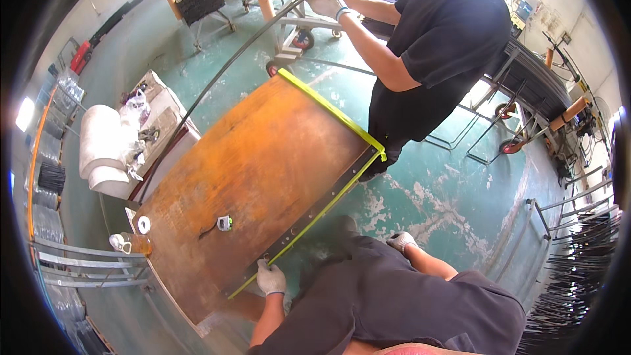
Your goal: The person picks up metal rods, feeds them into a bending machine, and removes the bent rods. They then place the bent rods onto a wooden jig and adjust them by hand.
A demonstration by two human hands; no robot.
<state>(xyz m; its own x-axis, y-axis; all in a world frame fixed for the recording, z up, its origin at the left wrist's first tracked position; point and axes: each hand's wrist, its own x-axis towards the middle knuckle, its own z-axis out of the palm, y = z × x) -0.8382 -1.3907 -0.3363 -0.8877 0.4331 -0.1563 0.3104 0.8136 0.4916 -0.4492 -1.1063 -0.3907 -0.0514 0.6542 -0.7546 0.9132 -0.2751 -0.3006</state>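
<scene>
My left hand (271, 279), in a whitish work glove, is at the near edge of a worn brown tabletop (263, 151). Its fingers are bent together by the yellow-green strip (315, 213) along that edge; what they grip, if anything, is too small to make out. My right hand (401, 242), gloved too, hangs beside my body with fingers curled and nothing visible in them. On the tabletop lie a tape measure (225, 223) and a white tape roll (144, 225). Across the table, a co-worker's gloved hand (325, 2) holds a long thin black strip (230, 62).
The co-worker (447, 39) stands at the table's far right side. A bottle of amber liquid (137, 244) sits at the left end. Beyond are a bench with white rolls (102, 141), wheeled racks (519, 118) of black strips, and a bundle of black rods (575, 276) at right.
</scene>
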